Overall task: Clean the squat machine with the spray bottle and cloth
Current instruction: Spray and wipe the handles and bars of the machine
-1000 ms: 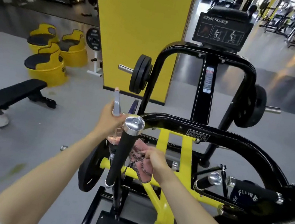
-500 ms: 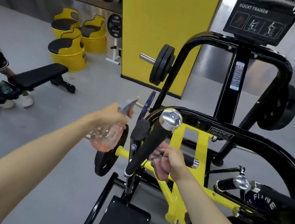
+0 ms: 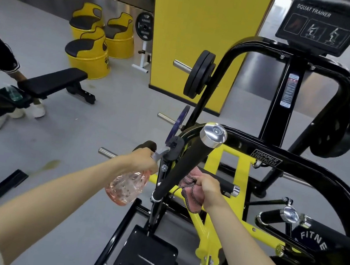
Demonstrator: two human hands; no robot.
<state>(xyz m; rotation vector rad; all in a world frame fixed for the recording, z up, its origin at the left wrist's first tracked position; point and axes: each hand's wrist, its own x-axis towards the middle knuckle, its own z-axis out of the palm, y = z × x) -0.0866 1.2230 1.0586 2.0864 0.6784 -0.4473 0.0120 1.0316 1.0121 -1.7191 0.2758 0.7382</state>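
The black and yellow squat machine (image 3: 316, 169) fills the right half of the head view. My left hand (image 3: 141, 161) grips the head of a clear pinkish spray bottle (image 3: 125, 187), which hangs tilted beside the machine's left post, nozzle toward the frame. My right hand (image 3: 208, 187) holds a bunched pink cloth (image 3: 191, 193) pressed around a short black handle (image 3: 223, 183) with a chrome end cap. A long black padded grip (image 3: 184, 168) with a chrome cap rises between my two hands and hides part of the cloth.
A black bench (image 3: 50, 83) stands on the grey floor at left, with another person's legs and white shoes (image 3: 34, 110) beside it. Yellow barrel seats (image 3: 90, 53) and a yellow pillar (image 3: 203, 37) stand behind. Weight plates (image 3: 312, 245) sit low at right.
My left hand has lowered and tipped the spray bottle, bringing it nearer the machine. My right hand has kept the cloth on the short handle. The view has shifted closer and leftward.
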